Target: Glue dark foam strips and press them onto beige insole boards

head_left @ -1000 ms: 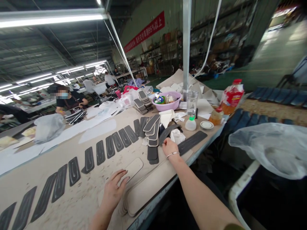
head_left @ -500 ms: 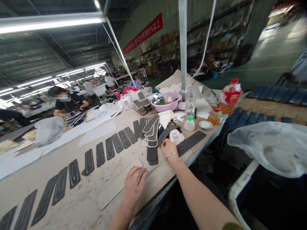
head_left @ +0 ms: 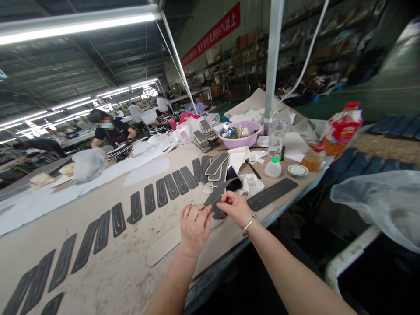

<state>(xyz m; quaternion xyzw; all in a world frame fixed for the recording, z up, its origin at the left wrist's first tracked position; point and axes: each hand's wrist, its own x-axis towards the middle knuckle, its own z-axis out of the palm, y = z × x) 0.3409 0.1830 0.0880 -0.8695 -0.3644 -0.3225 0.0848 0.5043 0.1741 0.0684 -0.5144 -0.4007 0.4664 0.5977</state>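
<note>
A thin dark grey strip (head_left: 216,195) is raised off the table between my hands. My right hand (head_left: 235,207), with a bangle at its wrist, pinches the near edge of this strip. The curled fingers of my left hand (head_left: 196,225) close on its left corner; the fingertips partly hide the contact. Below my left hand lies a long beige rounded board (head_left: 164,250). Beyond my hands sits a stack of dark pads with pale edges (head_left: 218,165). To the right, another dark grey strip (head_left: 272,194) lies flat beside a crumpled white cloth (head_left: 252,184).
Several dark rounded pieces (head_left: 101,232) form a row leftward. A purple basin (head_left: 241,139), glass jar (head_left: 277,136), small green-capped bottle (head_left: 273,167) and red-labelled jug (head_left: 341,129) stand farther back. A metal post (head_left: 272,65) rises there. A co-worker (head_left: 113,131) works across the table.
My right hand has drawn the dark strip left and toward me from beside the white cloth. My left hand has lifted off the beige board and joined it at the strip. The view has shifted.
</note>
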